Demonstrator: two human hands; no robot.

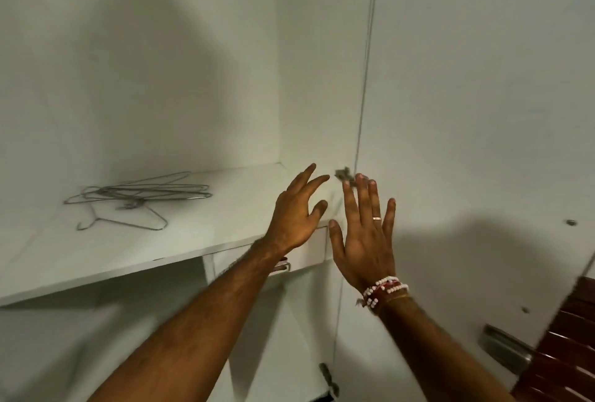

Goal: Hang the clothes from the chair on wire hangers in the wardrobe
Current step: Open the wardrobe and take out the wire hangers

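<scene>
White boards make up the wardrobe (161, 63), and its shelf (96, 256) is the thing I will tell all places from.

On top of the shelf, toward its far left part, lie the wire hangers (138, 197). They are thin and grey and lie flat in a loose, tangled pile. One hanger (128, 219) lies a bit nearer to me than the others, with its hook pointing left.

My left hand (297, 218) is up over the right end of the shelf. Its fingers are spread wide and it holds nothing. My right hand (363, 234) is just past the right end of the shelf, close beside my left hand but not touching it. Its fingers are spread wide too, with the back of the hand facing me, and it holds nothing. It has a ring (376, 218) on one finger and a bead band (383, 292) at the wrist.

Under the right end of the shelf is a small drawer (309, 252), partly hidden by my left arm. A metal hinge (344, 176) shows just above the right end of the shelf. Far to the right of the shelf and lower down is the wardrobe door (483, 144) with a metal handle (504, 350). Something dark red-brown (566, 347) is at the bottom right edge. I cannot see any clothes.
</scene>
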